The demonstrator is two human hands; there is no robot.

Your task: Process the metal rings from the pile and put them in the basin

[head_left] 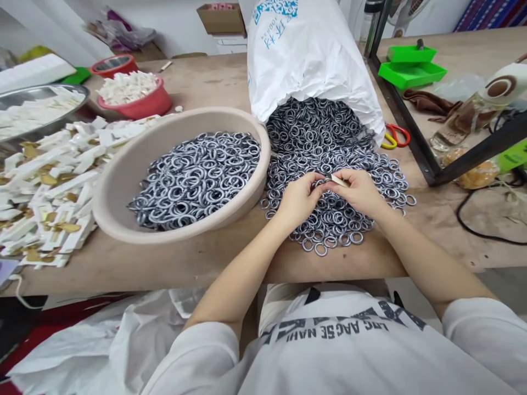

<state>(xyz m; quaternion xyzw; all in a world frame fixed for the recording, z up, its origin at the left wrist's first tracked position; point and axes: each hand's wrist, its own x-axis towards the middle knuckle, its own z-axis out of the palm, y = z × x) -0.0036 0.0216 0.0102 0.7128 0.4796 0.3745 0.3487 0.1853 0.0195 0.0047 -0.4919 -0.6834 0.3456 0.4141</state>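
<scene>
Over a heap of grey rings (329, 222) on the table, my two hands meet at the fingertips. My left hand (300, 198) is closed in a pinch on a dark grey ring (325, 176). A short cream-white strip (339, 181) is pinched in my right hand (362, 192), its end close to the ring. Whether strip and ring touch cannot be made out, as the fingers partly cover them. Behind the hands, more rings spill from the mouth of a large white sack (304, 60). To the left, a beige basin (119, 222) holds many similar rings.
White pieces with gold-coloured parts (53, 192) are piled at far left. Behind them stand a red bowl (138, 107) of white pieces and a steel basin (80, 101). To the right are scissors (397, 136), a black metal frame (407, 120), green trays (411, 74) and a glass bottle (459, 123).
</scene>
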